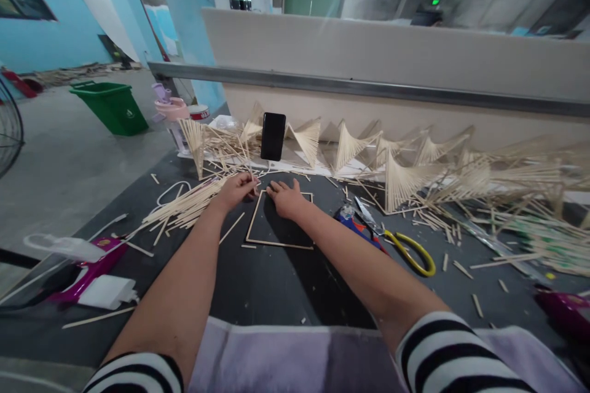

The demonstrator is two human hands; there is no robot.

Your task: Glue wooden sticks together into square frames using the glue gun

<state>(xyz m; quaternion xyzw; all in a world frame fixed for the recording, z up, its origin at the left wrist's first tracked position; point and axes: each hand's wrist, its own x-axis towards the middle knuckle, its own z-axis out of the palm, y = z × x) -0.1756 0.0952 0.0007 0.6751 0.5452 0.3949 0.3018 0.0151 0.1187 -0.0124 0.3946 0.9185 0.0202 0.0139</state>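
Note:
A four-sided frame of thin wooden sticks lies flat on the dark table. Over its top left corner, my left hand is closed, thumb and fingers pinched together; what they hold is too small to name. My right hand rests with spread fingers across the upper part of the frame, its fingertips near the same corner. A pile of loose sticks lies left of my left hand. A single stick is beside the frame's left side.
Twisted stick structures line the back of the table around an upright phone. Yellow-handled scissors and blue-red pliers lie right. Power strips, chargers and cables lie left; stick offcuts are scattered right.

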